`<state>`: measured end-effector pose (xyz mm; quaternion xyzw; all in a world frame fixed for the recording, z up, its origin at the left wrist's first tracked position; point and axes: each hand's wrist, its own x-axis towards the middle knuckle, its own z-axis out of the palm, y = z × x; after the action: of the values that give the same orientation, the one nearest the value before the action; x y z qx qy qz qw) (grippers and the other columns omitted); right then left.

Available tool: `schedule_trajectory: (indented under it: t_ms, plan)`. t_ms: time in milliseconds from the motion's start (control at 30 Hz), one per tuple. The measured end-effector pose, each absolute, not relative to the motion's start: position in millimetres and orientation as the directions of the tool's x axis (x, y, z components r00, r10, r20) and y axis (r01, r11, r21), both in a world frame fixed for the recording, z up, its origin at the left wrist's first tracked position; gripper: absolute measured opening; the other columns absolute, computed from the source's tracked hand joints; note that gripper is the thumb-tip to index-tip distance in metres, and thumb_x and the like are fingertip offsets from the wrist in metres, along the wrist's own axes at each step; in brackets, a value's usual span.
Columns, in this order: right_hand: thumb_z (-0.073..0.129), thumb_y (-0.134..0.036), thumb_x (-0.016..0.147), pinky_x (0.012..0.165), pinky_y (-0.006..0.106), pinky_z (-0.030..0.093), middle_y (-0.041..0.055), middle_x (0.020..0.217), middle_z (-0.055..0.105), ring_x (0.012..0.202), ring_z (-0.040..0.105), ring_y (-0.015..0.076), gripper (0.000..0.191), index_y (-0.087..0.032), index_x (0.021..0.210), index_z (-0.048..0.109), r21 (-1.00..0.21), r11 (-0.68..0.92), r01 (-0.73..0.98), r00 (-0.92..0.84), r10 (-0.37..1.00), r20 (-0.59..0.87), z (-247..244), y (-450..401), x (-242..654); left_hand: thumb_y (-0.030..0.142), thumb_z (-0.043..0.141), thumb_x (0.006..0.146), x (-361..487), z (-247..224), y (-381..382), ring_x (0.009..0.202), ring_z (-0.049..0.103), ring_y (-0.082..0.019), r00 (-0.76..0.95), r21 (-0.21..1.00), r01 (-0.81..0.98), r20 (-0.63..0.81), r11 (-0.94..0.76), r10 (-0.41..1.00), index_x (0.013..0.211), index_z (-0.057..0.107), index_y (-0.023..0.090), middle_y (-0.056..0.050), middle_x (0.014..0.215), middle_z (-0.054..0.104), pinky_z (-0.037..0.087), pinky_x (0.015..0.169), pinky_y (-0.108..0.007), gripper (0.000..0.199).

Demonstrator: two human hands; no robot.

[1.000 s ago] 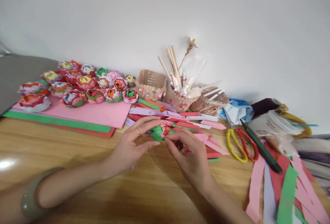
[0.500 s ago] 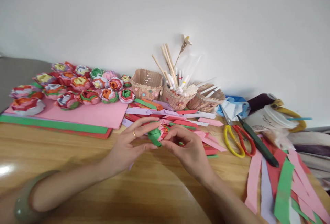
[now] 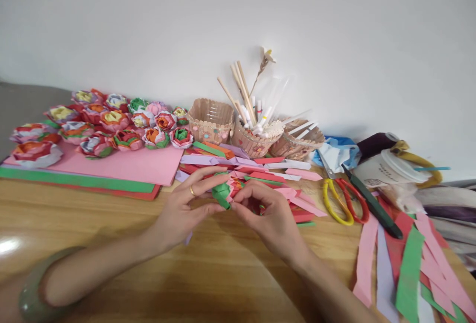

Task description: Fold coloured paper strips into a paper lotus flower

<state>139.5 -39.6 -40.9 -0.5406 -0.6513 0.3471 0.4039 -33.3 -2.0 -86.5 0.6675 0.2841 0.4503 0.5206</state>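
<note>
Between my two hands, just above the wooden table, is a small folded paper flower (image 3: 222, 193), green on its left side with pink and red layers toward the right. My left hand (image 3: 186, 204), with a ring on one finger, grips its left side between thumb and fingers. The thumb and fingers of my right hand (image 3: 266, 209) pinch its right edge, hiding part of it. Right behind the hands lies a spread of folded paper strips (image 3: 275, 177) in red, pink, purple and green.
Finished paper flowers (image 3: 115, 121) stand on stacked coloured sheets (image 3: 148, 164) at left. Three decorated baskets (image 3: 211, 127) are by the wall, one holding sticks and markers. Scissors (image 3: 337, 201), a dark green-handled tool (image 3: 375, 209), a lidded cup (image 3: 388, 169) and loose paper strips (image 3: 409, 268) lie right.
Both hands keep hold of the paper flower and have barely moved. The view has shifted very slightly.
</note>
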Motion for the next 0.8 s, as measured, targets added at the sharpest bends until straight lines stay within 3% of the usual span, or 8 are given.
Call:
schedule_trajectory:
  t_ms: [167,367,467,600,800]
  plan:
    - [0.058,-0.014,0.081,0.051,0.021,0.041,0.0007,0.065,0.060,0.058,0.051,0.0107,0.011,-0.017,0.071,0.062,-0.798,0.300,0.523,-0.118,0.953,0.281,-43,-43,139,0.015,0.067,0.076,-33,-84,-2,0.116,0.052,-0.021,0.422,0.958,-0.081,0.284,-0.276,0.861,0.115,0.061,0.038,-0.002,0.128,0.054,0.055,0.086,-0.029,0.046]
    - [0.052,-0.012,0.085,0.050,0.022,0.041,0.0039,0.071,0.064,0.056,0.053,0.0107,0.013,-0.017,0.084,0.065,-0.474,0.499,0.726,-0.202,0.813,0.546,-51,-47,138,0.016,0.066,0.076,-30,-81,-4,0.118,0.052,-0.019,0.374,0.987,-0.033,0.159,-0.158,0.914,0.116,0.059,0.041,0.002,0.128,0.055,0.053,0.091,-0.027,0.048]
    - [0.053,-0.013,0.083,0.049,0.022,0.041,0.0025,0.069,0.062,0.055,0.052,0.0105,0.013,-0.018,0.080,0.064,-0.574,0.460,0.677,-0.173,0.858,0.484,-49,-44,140,0.017,0.067,0.075,-30,-82,-5,0.117,0.054,-0.019,0.379,0.990,-0.003,0.129,-0.139,0.916,0.117,0.059,0.040,0.002,0.128,0.055,0.054,0.089,-0.027,0.049]
    - [0.055,-0.014,0.083,0.056,0.023,0.043,0.0009,0.070,0.061,0.063,0.054,0.0121,0.013,-0.018,0.076,0.064,-0.789,0.307,0.532,-0.187,0.952,0.243,-42,-39,144,0.017,0.067,0.074,-30,-82,-4,0.115,0.055,-0.020,0.384,0.990,0.025,0.116,-0.136,0.916,0.117,0.059,0.038,0.001,0.127,0.057,0.054,0.088,-0.028,0.049]
    - [0.052,-0.019,0.087,0.064,0.025,0.043,0.0018,0.076,0.064,0.070,0.056,0.0136,0.016,-0.018,0.080,0.067,-0.877,0.209,0.433,-0.202,0.971,0.132,-40,-37,147,0.022,0.065,0.077,-33,-82,-2,0.124,0.048,-0.020,0.426,0.990,0.040,0.107,-0.137,0.898,0.123,0.055,0.038,0.001,0.133,0.053,0.046,0.099,-0.032,0.049]
